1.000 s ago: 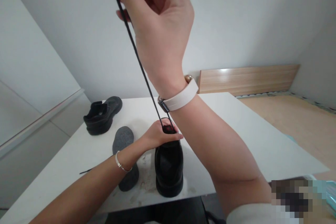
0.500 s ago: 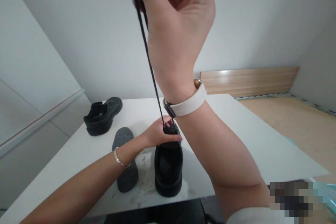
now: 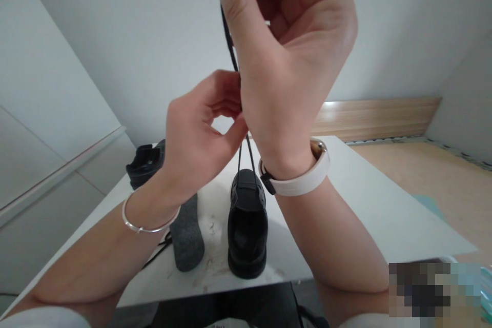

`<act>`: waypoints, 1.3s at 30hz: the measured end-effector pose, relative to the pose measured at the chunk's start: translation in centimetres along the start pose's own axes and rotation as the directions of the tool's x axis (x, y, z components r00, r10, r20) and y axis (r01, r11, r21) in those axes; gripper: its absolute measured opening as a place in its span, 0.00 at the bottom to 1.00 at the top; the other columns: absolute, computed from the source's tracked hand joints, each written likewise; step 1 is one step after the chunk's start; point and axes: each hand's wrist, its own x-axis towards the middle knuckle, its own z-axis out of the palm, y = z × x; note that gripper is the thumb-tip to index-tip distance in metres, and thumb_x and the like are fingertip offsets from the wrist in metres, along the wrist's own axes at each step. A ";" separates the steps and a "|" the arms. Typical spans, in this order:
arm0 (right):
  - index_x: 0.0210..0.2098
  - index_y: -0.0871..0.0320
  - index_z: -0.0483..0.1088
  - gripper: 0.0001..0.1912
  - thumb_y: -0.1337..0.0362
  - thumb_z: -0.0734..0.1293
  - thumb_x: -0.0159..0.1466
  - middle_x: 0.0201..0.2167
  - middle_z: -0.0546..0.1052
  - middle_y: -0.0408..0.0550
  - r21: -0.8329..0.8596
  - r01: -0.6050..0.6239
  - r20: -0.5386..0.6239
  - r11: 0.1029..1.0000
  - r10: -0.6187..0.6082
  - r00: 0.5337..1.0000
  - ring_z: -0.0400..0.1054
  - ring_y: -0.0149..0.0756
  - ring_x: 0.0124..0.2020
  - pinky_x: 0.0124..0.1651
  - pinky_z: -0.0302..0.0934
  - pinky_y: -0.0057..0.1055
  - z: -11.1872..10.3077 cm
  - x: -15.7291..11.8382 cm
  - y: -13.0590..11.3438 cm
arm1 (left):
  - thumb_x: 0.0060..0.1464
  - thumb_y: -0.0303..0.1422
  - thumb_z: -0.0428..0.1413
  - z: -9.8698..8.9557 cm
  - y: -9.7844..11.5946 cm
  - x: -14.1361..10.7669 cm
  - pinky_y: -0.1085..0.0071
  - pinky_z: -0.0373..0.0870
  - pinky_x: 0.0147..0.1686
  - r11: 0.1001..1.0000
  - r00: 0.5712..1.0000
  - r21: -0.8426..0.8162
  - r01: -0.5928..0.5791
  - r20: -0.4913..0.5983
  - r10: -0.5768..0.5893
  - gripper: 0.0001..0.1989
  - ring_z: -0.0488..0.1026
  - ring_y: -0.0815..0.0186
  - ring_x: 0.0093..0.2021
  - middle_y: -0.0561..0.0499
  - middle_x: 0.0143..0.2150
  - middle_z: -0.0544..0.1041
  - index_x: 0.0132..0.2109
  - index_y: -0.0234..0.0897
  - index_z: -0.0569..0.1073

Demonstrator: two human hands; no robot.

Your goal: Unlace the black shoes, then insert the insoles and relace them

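A black shoe stands upright on the white table, heel toward me. Two strands of black shoelace rise taut from its front. My right hand, raised high with a white watch band on the wrist, is closed on the upper part of the lace. Lower and to the left, my left hand pinches the lace, its fingertips partly hidden behind my right hand. A grey insole lies left of the shoe, partly covered by my left forearm.
Another black shoe is at the table's back left. A black lace lies beside the insole. Dirt marks the white table around the upright shoe. A wooden board stands at the wall behind.
My left hand has left the shoe's front and risen to the lace near my right hand. My right hand has shifted right and slightly down.
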 end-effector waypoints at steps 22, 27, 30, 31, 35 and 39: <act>0.31 0.45 0.78 0.04 0.63 0.74 0.57 0.31 0.72 0.47 -0.174 -0.245 -0.357 0.954 0.171 0.918 0.49 0.29 0.19 0.21 0.35 0.33 -22.2 -2.9 4.2 | 0.42 0.48 0.68 -13.4 -15.4 -2.4 0.71 0.45 0.17 0.743 0.812 -0.382 0.550 0.039 -0.582 0.20 0.45 0.75 0.17 0.61 0.18 0.48 0.32 0.41 0.70; 0.32 0.45 0.80 0.04 0.58 0.74 0.55 0.25 0.70 0.47 -0.306 -0.388 -0.419 0.869 0.243 0.875 0.46 0.28 0.17 0.21 0.34 0.33 -26.6 -7.1 4.5 | 0.48 0.52 0.62 -15.7 -18.7 -7.5 0.70 0.38 0.14 0.748 0.782 -0.298 0.592 -0.011 -0.623 0.16 0.37 0.74 0.14 0.62 0.11 0.42 0.32 0.46 0.72; 0.31 0.48 0.80 0.06 0.58 0.75 0.53 0.24 0.70 0.47 -0.337 -0.405 -0.490 0.850 0.209 0.846 0.49 0.28 0.17 0.20 0.35 0.33 -28.5 -8.9 5.0 | 0.50 0.51 0.62 -17.0 -19.2 -9.9 0.71 0.37 0.13 0.792 0.810 -0.249 0.557 -0.048 -0.584 0.17 0.36 0.76 0.12 0.63 0.09 0.42 0.29 0.45 0.70; 0.31 0.48 0.80 0.06 0.58 0.76 0.52 0.23 0.70 0.47 -0.343 -0.408 -0.513 0.846 0.195 0.836 0.49 0.28 0.16 0.19 0.36 0.33 -29.0 -9.3 5.2 | 0.49 0.51 0.62 -17.4 -19.3 -10.5 0.72 0.36 0.13 0.802 0.816 -0.246 0.544 -0.066 -0.574 0.17 0.35 0.77 0.12 0.63 0.09 0.43 0.27 0.45 0.69; 0.33 0.51 0.80 0.08 0.58 0.74 0.53 0.24 0.72 0.44 -0.419 -0.437 -0.505 0.796 0.196 0.841 0.51 0.27 0.17 0.20 0.40 0.30 -29.3 -10.8 5.7 | 0.47 0.47 0.65 -18.2 -19.5 -12.7 0.74 0.34 0.12 0.833 0.832 -0.226 0.505 -0.128 -0.539 0.14 0.39 0.81 0.11 0.60 0.10 0.59 0.26 0.45 0.73; 0.44 0.51 0.80 0.13 0.58 0.71 0.60 0.35 0.78 0.49 -0.586 -0.504 -0.213 0.635 0.479 0.851 0.61 0.30 0.22 0.26 0.54 0.34 -26.4 -12.1 5.6 | 0.43 0.41 0.69 -17.4 -19.4 -15.6 0.75 0.38 0.10 0.808 0.807 -0.131 0.575 -0.070 -0.586 0.11 0.53 0.79 0.12 0.49 0.24 0.79 0.33 0.42 0.81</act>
